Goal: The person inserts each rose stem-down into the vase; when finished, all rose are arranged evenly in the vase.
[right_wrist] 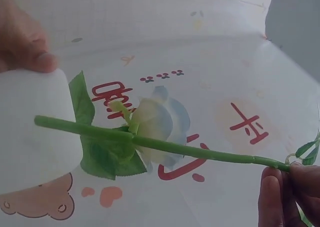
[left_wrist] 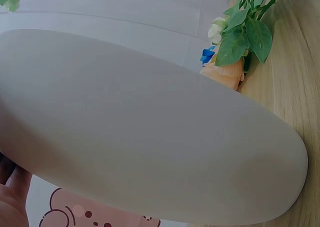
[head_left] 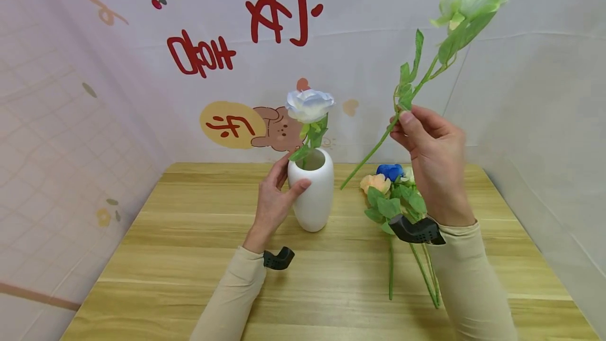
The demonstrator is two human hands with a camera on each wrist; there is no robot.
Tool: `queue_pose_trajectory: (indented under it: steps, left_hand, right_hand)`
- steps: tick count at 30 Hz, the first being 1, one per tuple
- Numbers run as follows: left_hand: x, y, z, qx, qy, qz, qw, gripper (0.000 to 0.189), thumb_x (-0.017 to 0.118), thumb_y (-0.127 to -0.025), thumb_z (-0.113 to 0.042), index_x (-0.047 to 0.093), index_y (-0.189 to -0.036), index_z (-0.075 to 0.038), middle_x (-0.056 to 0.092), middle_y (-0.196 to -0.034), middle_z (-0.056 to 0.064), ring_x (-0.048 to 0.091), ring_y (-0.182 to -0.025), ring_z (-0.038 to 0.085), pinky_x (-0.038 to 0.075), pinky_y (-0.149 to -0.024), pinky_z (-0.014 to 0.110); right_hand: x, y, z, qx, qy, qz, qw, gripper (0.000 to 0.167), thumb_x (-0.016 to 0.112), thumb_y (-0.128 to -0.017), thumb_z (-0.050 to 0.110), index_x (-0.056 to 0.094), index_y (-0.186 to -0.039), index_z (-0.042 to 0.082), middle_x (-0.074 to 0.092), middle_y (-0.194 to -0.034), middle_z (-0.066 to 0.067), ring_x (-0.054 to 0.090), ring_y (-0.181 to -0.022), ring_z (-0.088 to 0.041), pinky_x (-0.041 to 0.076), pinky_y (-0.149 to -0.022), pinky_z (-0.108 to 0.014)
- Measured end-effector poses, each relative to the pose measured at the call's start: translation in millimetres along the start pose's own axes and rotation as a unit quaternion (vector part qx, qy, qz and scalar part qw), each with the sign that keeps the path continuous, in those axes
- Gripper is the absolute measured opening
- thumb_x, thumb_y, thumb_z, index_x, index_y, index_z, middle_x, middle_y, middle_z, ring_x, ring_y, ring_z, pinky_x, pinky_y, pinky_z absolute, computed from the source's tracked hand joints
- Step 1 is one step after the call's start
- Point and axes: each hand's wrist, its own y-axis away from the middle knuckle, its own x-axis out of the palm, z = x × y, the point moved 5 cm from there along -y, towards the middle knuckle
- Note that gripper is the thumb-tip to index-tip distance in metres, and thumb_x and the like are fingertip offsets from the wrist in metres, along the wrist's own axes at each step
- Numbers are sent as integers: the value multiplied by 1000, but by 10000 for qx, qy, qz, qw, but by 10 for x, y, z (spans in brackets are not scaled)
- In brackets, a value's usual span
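With the left hand (head_left: 275, 186), clasps the white vase (head_left: 312, 199) from its left side, thumb across the front below the rim and fingers curled round the far left. Has the vase mouth up, base down on the wooden table (head_left: 189, 251), near the middle of the head view. With the right hand (head_left: 433, 146), pinches the stem of the pale green rose (head_left: 452, 43) between thumb and fingers, well above the tabletop. Holds this rose aslant, bloom up to the right and bare stem end down to the left, just beside the vase but apart from it in the head view. Has one bluish-white rose (head_left: 310, 112) in the vase, bloom above the rim and leaves at the mouth. Has three more flowers lying on the table to the right of the vase: a peach flower (head_left: 376, 184) at the left, a blue flower (head_left: 390, 172) just behind it, and a cream flower (head_left: 408, 174) beside the blue one, partly hidden by the right arm. Wears beige sleeves (head_left: 232, 288) and, at each wrist, a black mount (head_left: 278, 258). Faces a pale wall (head_left: 369, 14) printed with red characters (head_left: 303, 14), a brown bear (head_left: 284, 128) and a yellow disc (head_left: 227, 112).
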Motion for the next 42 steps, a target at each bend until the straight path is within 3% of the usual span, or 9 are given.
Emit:
queue_pose_trajectory:
  steps: [3,10,15,20,30,36,42]
  left_hand:
    - [3,-6,6,2,91,19,10000,88,75,-86,-57,50,-152,-6,53,-153,10,51,-141,23,41,-116,30]
    - [20,-15,35,12,251,128,9996,92,77,-86,-52,45,-154,1,48,-156,16,47,-143,30,39,-119,42]
    - [30,-7,24,-18,199,109,9997,88,76,-86,-54,48,-154,-5,50,-155,12,48,-143,25,40,-118,36]
    - [30,4,-2,48,81,63,9999,87,74,-86,-60,50,-153,-10,53,-153,9,51,-141,22,41,-115,29]
    - [16,11,9,-8,-9,26,10000,88,73,-86,-62,50,-153,-9,54,-152,10,52,-140,22,42,-115,29]
    - [2,19,12,-69,-91,11,9999,90,73,-86,-63,50,-152,-6,54,-151,12,52,-140,25,43,-115,36]
    - [-10,25,4,-40,-10,46,10000,90,73,-87,-60,48,-153,-5,53,-153,10,50,-141,23,41,-116,30]
  right_hand:
    - [82,-21,-12,-100,11,-66,9999,26,76,-92,-1,70,-113,-15,73,-93,-18,71,-80,-24,63,-84,-33]
    - [259,-86,-37,-519,51,-185,9985,23,76,-93,1,72,-110,-14,72,-91,-17,70,-79,-23,64,-84,-34]
    - [352,-124,-89,-627,33,-269,9977,16,75,-93,0,74,-106,-11,72,-89,-16,70,-76,-23,64,-83,-34]
    - [404,-123,-212,-482,248,-317,9980,14,74,-94,-1,74,-106,-9,72,-88,-13,70,-76,-22,64,-83,-36]
    - [424,-7,-530,-158,1071,-107,9941,13,73,-97,4,76,-107,-2,76,-89,-8,73,-79,-18,63,-85,-36]
    - [416,88,-711,44,1634,54,9865,19,74,-97,9,74,-112,-4,76,-91,-5,73,-82,-20,63,-85,-35]
    - [421,164,-856,134,2267,262,9735,26,74,-98,15,74,-114,-5,75,-96,-8,72,-87,-24,63,-86,-34]
